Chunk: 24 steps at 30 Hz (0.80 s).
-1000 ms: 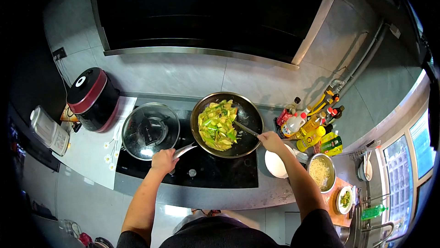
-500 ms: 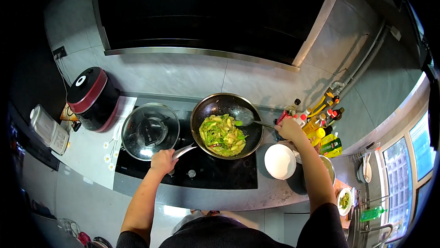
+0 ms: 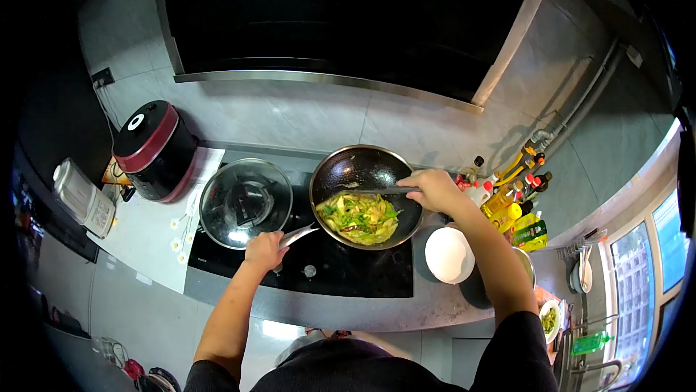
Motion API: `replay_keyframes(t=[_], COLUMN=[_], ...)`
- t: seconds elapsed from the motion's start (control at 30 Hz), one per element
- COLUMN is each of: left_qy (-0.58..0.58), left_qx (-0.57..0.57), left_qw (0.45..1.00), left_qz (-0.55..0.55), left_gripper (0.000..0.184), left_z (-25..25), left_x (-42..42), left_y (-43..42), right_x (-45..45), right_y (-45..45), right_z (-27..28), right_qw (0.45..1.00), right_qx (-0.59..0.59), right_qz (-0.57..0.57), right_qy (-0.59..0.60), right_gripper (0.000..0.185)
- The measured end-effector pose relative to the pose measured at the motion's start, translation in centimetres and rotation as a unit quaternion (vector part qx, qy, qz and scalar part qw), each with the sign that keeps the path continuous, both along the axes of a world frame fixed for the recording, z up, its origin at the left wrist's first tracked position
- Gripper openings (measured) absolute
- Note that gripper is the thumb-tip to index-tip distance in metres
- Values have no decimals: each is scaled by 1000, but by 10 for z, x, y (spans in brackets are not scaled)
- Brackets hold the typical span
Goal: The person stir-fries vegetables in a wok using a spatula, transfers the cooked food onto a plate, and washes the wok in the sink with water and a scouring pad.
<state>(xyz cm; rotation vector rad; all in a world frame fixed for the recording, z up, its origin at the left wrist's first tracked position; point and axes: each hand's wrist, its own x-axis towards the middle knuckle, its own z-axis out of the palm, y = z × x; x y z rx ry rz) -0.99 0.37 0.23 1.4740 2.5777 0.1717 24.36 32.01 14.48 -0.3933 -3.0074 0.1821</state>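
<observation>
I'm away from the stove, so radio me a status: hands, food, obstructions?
Left hand gripping wok handle. Right hand holding spatula over wok. Green-and-yellow food in wok. Nothing visibly blocking; glass lid beside wok.

L hand point(image 3: 265, 250) on wok handle point(image 3: 299, 234) — R hand point(image 3: 435, 190) w/ spatula point(image 3: 388, 190).

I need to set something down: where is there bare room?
The white mat looks bare in front of the rice cooker, left of the hob; so does the counter strip along the hob's front edge. Crowded: right of the wok, bottles and a white bowl.
</observation>
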Motion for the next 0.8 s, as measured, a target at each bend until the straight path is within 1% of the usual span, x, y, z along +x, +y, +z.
replay_keyframes(t=[0.1, 0.17, 0.27, 0.3, 0.4, 0.43, 0.47, 0.53, 0.57, 0.63, 0.73, 0.8], left_qy=[8, 11, 6, 9, 7, 2, -4, -4, -3, 0, -1, -9], left_qx=[11, 29, 20, 19, 10, 5, 0, 2, 2, 2, 5, 13], left_qw=[1000, 999, 1000, 1000, 1000, 1000, 1000, 1000, 1000, 1000, 1000, 1000], left_qz=[-5, -10, -8, -9, -7, -4, -1, 0, 0, 2, 1, -2], left_gripper=[32, 34, 32, 32, 31, 31, 31, 31, 31, 31, 31, 31], left_z=[-2, -6, -3, -2, -1, 1, 3, 5, 4, 4, 3, 2], left_x=[-1, -3, -1, -1, 1, 0, 1, 3, 2, 1, 1, 0], left_y=[0, -1, 0, 0, -1, 0, 1, 1, 1, 1, 1, 0], right_x=[25, 47, 85, 94, 109, 105, 97, 82, 86, 90, 98, 86], right_y=[-25, -45, -74, -81, -95, -92, -89, -87, -88, -101, -119, -119], right_z=[18, 38, 56, 55, 37, 20, 5, -8, -8, 11, 34, -2], right_qw=[998, 996, 988, 983, 976, 970, 969, 969, 970, 972, 982, 981], right_qx=[45, 84, 139, 157, 160, 185, 176, 165, 147, 113, 87, 100], right_qz=[34, 2, -64, -88, -137, -139, -153, -182, -191, -207, -167, -157], right_qy=[28, -3, -32, -39, -53, -72, -78, -18, -10, 6, -2, -51], right_gripper=[29, 29, 29, 30, 32, 33, 34, 29, 30, 31, 35, 39])
